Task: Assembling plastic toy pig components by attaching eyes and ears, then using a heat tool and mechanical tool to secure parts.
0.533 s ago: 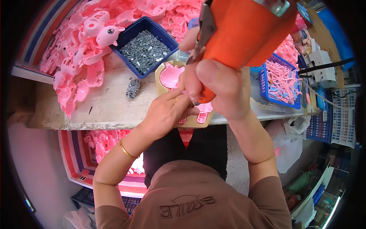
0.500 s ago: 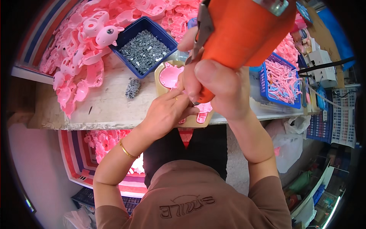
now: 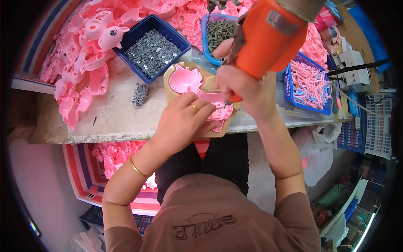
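Observation:
My right hand point(image 3: 247, 86) is wrapped round an orange electric screwdriver point(image 3: 266, 40), its tip pointing down at the pink plastic toy shell point(image 3: 220, 111). Whether the tip touches a screw cannot be made out. The shell, shaped like an animal half with a round head, lies in a tan holding jig point(image 3: 172, 82) at the table's front edge. Across the shell's middle lies my left hand point(image 3: 182, 119), with fingers bent and thumb close to the forefinger, gripping it in the jig. My left fingers hide part of the shell.
A dark blue bin of screws point(image 3: 153, 52) stands behind the jig, beside a loose clump of screws point(image 3: 140, 94). A light blue bin point(image 3: 220, 35) holds grey-green pieces. Pink shells point(image 3: 84, 67) pile up at left; a blue basket point(image 3: 306, 84) of pink sticks stands right.
The screwdriver has dropped lower, away from the camera, and its tip now shows over the shell's right part. The light blue bin has come into sight. My left hand stays on the shell.

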Demonstrator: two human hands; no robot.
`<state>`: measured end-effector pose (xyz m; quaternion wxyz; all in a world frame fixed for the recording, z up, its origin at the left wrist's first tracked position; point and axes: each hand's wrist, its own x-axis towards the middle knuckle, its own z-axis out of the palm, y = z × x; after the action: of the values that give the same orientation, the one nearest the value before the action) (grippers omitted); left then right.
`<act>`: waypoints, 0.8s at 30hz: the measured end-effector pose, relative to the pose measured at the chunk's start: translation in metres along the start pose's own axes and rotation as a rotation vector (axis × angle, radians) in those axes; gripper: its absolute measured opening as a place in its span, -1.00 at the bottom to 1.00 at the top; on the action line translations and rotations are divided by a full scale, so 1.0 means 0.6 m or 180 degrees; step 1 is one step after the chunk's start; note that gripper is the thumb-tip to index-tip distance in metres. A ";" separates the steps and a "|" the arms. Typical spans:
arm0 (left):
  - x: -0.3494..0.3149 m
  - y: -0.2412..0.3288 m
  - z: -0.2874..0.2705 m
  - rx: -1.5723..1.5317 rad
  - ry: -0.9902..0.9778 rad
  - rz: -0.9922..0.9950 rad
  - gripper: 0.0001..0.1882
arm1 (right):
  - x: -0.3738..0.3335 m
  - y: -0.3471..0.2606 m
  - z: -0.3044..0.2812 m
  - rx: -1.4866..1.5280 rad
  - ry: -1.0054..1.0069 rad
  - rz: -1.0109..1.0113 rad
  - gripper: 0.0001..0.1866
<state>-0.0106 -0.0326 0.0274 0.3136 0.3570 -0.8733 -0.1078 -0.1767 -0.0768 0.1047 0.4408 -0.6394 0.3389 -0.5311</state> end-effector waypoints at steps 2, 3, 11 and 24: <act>-0.004 0.002 0.009 0.0147 -0.0138 0.0156 -0.59 | -0.003 0.005 -0.004 0.0177 0.0052 0.0212 -0.74; -0.005 0.004 0.014 0.0247 -0.0118 0.0177 -0.63 | -0.004 0.008 -0.005 0.0365 0.0099 0.0408 -0.75; -0.012 0.003 0.028 0.0455 -0.0163 0.0182 -0.72 | -0.004 0.025 0.003 0.0339 0.0233 0.0230 -0.86; -0.012 0.005 0.034 0.0411 -0.0163 0.0101 -0.72 | -0.012 0.038 -0.002 0.0183 0.0033 0.0040 -0.93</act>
<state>-0.0210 -0.0263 0.0089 0.2691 0.3597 -0.8917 -0.0553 -0.1787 -0.0791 0.0811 0.4606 -0.6216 0.3298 -0.5411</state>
